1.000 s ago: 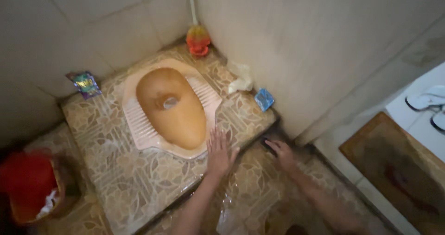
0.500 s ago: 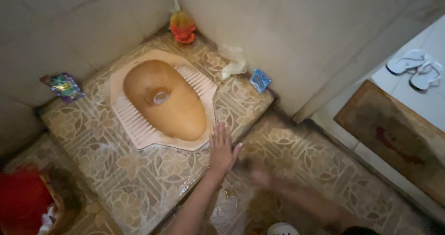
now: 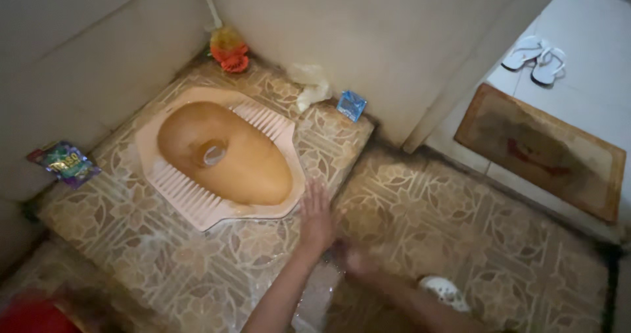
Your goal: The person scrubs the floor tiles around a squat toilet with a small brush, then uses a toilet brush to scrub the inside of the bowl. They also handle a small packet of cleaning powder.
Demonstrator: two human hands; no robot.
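A blurred red shape [image 3: 29,316] is cut off at the bottom left corner, too smeared to identify. Far left of the fingers, a shiny, crinkled foil sachet [image 3: 64,163] lies against the pale tiled wall. The squat toilet [image 3: 220,155], smooth glazed ceramic with an oval, brown-stained bowl and ribbed pinkish foot pads, sits in a raised step of wet, glossy floral floor tiles [image 3: 164,254]; its near rim lies just beyond the fingertips. The left hand [image 3: 317,218] rests flat on the step's edge, fingers straight and slightly spread, holding nothing. Beside it and lower, the right hand [image 3: 358,261] is motion-blurred, so I cannot tell how its fingers stand or whether it grips anything. Beyond the fingers, in the corner, stand an orange bristly brush [image 3: 229,49], a crumpled white bag [image 3: 309,86] and a small blue packet [image 3: 351,104]. Right of the hands lie a white sandal [image 3: 445,290], a worn brown mat [image 3: 542,149] and white flip-flops [image 3: 536,53].
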